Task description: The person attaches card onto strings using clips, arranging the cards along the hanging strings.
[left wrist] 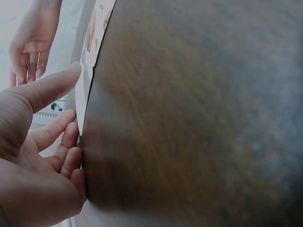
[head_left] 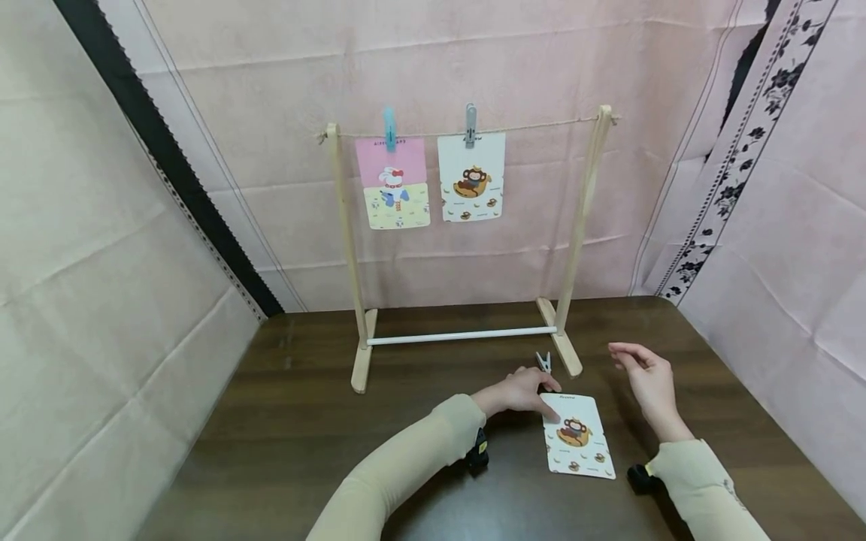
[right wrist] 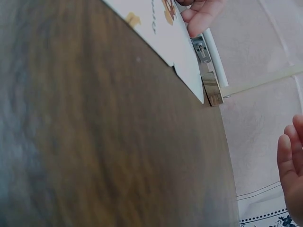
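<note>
A white card (head_left: 575,436) with a cartoon monkey in a banana boat lies flat on the brown table. My left hand (head_left: 521,391) reaches to its upper left corner. In the left wrist view the thumb (left wrist: 59,87) touches the card's edge, while the other fingers lie loosely bent by the tabletop. Just beyond this hand is a grey clothespin (head_left: 544,362). To the right of the card, my right hand (head_left: 649,383) hovers over the table, fingers loosely bent and nothing visible in them.
Behind stands a wooden rack (head_left: 578,233) with a string (head_left: 541,126). A pink-and-yellow card (head_left: 399,210) hangs there from a blue clothespin (head_left: 389,129), and a monkey card (head_left: 473,207) from a grey clothespin (head_left: 470,125). A white rod (head_left: 460,336) joins the rack's feet.
</note>
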`<state>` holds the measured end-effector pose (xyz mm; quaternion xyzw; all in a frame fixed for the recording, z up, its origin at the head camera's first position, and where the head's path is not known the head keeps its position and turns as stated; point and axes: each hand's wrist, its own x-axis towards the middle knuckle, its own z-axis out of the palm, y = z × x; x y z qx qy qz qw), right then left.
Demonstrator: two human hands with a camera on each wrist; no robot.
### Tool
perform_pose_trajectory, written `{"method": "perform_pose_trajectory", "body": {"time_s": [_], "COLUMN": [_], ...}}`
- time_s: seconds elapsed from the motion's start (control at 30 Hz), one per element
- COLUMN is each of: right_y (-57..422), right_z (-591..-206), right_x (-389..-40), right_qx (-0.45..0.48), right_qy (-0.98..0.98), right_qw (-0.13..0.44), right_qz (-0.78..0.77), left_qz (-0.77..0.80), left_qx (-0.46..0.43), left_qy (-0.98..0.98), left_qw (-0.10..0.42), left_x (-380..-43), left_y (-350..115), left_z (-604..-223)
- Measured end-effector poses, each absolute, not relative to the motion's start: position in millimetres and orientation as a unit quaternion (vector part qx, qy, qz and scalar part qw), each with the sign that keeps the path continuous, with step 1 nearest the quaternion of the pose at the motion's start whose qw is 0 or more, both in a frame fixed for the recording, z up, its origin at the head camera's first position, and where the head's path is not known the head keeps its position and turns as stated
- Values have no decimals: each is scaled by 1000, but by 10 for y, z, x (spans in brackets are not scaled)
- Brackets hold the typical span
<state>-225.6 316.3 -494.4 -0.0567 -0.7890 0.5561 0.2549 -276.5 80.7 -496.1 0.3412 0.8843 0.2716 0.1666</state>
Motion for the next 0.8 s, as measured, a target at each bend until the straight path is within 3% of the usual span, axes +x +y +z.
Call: {"method": "perform_pose_trajectory", "body": {"time_s": [0.8], "right_y": [3160], "right_z": [-4941], "right_x": [-2254], "right_qx": [-64], "right_qy": [-810], "right_qw": [198], "right_qz": [548], "left_qz": [304], "left_qx": [312], "left_qy": [879], "left_qw": [192], "left_x": [-2724], "left_y": [717], "left_z": [-4949]}}
